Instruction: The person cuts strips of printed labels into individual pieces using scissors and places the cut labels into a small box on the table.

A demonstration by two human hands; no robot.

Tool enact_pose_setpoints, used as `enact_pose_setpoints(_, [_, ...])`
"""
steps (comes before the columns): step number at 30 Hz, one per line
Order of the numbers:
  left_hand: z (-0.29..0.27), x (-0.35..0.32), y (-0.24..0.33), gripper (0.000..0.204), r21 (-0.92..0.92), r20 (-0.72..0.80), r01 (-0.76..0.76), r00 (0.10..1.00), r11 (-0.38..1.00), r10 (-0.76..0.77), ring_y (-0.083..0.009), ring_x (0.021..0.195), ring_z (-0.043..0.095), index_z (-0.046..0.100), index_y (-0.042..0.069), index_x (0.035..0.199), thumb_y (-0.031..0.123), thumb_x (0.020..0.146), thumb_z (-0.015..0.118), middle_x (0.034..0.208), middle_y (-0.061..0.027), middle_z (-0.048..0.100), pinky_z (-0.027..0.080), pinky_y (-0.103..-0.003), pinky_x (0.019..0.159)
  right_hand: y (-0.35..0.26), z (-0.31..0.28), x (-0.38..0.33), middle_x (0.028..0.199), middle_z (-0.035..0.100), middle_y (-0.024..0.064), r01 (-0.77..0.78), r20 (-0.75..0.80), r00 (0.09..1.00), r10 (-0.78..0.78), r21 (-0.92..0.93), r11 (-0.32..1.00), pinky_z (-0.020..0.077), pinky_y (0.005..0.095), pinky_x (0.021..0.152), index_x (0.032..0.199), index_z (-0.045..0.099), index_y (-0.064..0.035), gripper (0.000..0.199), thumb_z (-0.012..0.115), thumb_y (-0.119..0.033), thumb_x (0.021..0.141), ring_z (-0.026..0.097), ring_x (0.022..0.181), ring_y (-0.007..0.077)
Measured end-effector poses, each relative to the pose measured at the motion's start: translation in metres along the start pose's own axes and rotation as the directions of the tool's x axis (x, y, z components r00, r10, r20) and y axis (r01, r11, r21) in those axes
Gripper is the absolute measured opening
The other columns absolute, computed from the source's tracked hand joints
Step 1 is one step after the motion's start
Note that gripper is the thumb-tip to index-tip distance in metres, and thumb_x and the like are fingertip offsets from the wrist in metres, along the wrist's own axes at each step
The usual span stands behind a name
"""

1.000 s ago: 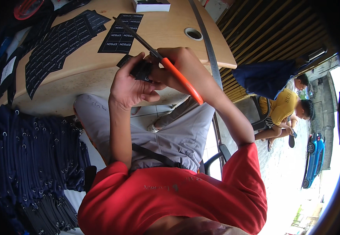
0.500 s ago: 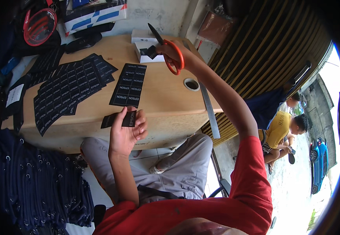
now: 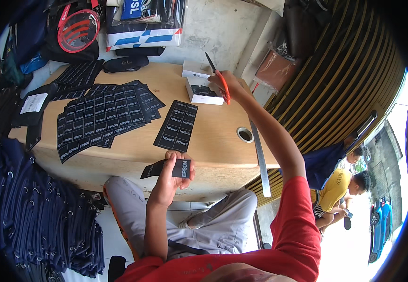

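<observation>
Reaching to the white box (image 3: 206, 99): this looks like the step in hand, setting small black pieces inside while a strip (image 3: 181, 168) waits on my left.
Next move: I judge it calls for freeing my right fingertips from the box without catching its rim, then bringing the scissors (image 3: 223, 86) near, to that strip.
Straps: one heap of blue straps (image 3: 49, 211) with metal rings, near left; too crowded to count.
Sheet pile: several black label sheets (image 3: 105, 113) overlapping on the left of the desk (image 3: 218, 129); they cover one another, so I cannot count them.
Left hand: my left hand (image 3: 167, 182) grasps one strip, thumb across it, at the desk's near edge; at least two labels show in part.
Single sheet: one narrow sheet (image 3: 176, 126), flat just beyond my left hand; ten labels, two columns of five.
Box: one, far side, lid open; its black pieces are too small to count.
Right hand: my right hand (image 3: 228, 85) holds one pair of orange-handled scissors, blades pointing far; I cannot tell whether it also pinches a piece.
Ruler: one metal ruler (image 3: 261, 162) on the right, jutting over the near edge.
</observation>
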State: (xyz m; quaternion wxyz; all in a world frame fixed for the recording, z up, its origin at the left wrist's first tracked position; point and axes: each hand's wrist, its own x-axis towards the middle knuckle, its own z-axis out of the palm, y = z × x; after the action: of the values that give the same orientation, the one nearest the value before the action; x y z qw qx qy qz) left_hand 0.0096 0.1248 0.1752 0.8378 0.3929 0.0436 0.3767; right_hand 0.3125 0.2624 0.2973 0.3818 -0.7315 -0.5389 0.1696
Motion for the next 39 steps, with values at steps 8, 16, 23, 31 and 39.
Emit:
enact_pose_setpoints(8, [0.018,0.003,-0.018,0.027,0.154,-0.142,-0.294,0.938,0.943,0.315,-0.0154,0.076,0.052,0.037,0.015,0.095,0.041,0.102,0.031,0.091,-0.0065,0.051,0.038,-0.025,0.054,-0.068,0.003,-0.198,0.051,0.046,0.0012,-0.044,0.244,0.97,-0.007,0.203,0.978,0.0332,0.0273,0.035,0.101,0.058,-0.0013,0.024,0.063,-0.022,0.09,0.043,0.035,0.0101])
enact_pose_setpoints(16, [0.039,-0.002,-0.04,0.029,0.39,-0.065,-0.469,0.844,0.792,0.532,-0.018,0.091,0.049,0.034,0.012,0.101,0.04,0.102,0.029,0.102,-0.0108,0.048,0.04,-0.035,0.087,-0.067,0.029,-0.319,0.066,0.056,0.003,-0.059,0.339,0.937,-0.081,0.383,0.922,0.0412,0.0253,0.056,0.095,0.062,0.0058,0.043,0.068,-0.036,0.088,0.049,0.06,0.0074])
enact_pose_setpoints(23, [0.058,-0.01,-0.043,0.027,0.436,0.209,-0.516,0.855,0.738,0.474,-0.0133,0.088,0.043,0.029,0.007,0.107,0.034,0.104,0.026,0.104,-0.0094,0.042,0.038,-0.031,0.083,-0.049,0.041,-0.341,0.053,0.05,0.0007,-0.178,0.267,0.964,-0.013,0.676,0.715,0.0314,0.0227,0.038,0.079,0.056,-0.0007,0.026,0.065,-0.024,0.088,0.044,0.039,0.0073])
enact_pose_setpoints(31, [0.071,-0.011,-0.042,0.026,0.675,0.057,-0.417,0.852,0.608,0.521,-0.0067,0.066,0.042,0.045,0.003,0.084,0.023,0.1,0.048,0.073,-0.0013,0.045,0.038,-0.024,0.06,-0.036,0.055,-0.351,0.053,0.051,0.0004,-0.083,0.045,0.996,0.079,0.807,0.585,0.0331,0.0227,0.035,0.087,0.054,0.001,0.015,0.058,-0.012,0.092,0.046,0.038,0.0069])
enact_pose_setpoints(39, [0.076,-0.011,-0.037,0.035,0.762,-0.042,-0.297,0.864,0.575,0.502,-0.005,0.055,0.034,0.048,0.002,0.072,0.024,0.1,0.051,0.057,0.0018,0.039,0.029,-0.026,0.049,-0.03,0.068,-0.352,0.052,0.046,-0.0011,0.08,-0.195,0.967,0.164,0.845,0.529,0.0304,0.0219,0.033,0.099,0.049,-0.0015,0.021,0.056,-0.021,0.097,0.041,0.035,0.006])
